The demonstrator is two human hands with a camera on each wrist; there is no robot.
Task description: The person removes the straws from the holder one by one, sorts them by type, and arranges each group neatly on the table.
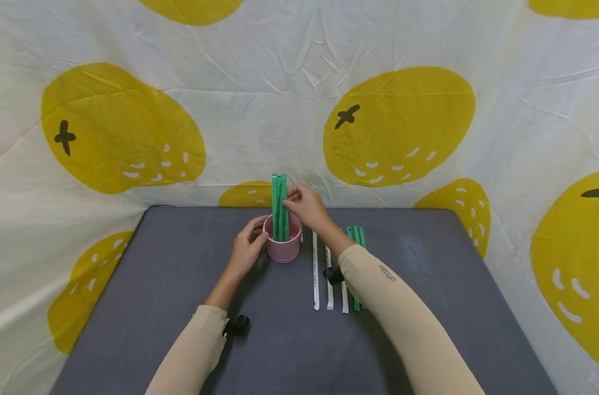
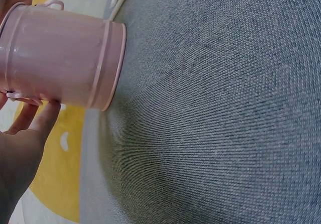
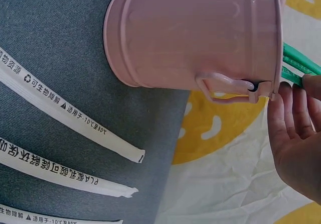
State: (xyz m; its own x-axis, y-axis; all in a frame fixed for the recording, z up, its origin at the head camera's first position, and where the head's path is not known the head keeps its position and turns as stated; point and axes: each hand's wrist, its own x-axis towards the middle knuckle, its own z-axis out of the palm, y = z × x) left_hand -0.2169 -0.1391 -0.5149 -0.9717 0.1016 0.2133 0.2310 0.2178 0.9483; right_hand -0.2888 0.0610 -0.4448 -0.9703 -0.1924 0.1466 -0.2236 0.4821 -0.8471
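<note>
Green-wrapped straw (image 1: 285,189) pinched, the right hand (image 1: 307,207) seems to be filling the pink bucket (image 1: 283,252) the left hand (image 1: 245,249) holds steady; a gentle release looks due next.

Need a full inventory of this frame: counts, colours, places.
Bucket: 1, pink, on the table
Bucket straws: at least 2, green wrappers, upright in the bucket
White straws: 3 seen, white wrappers, on the table right of the bucket
Loose green straws: at least 2, green wrappers, right of the white ones, partly behind the right arm
Table: 1, grey, under the bucket
Fruit-print cloth: white and yellow, behind the table
Wrist cameras: 2, black, one per wrist
Sleeves: 2, beige, on the forearms
Left hand: 1, bare, gripping the bucket's left side
Right hand: 1, bare, pinching a green straw
</note>
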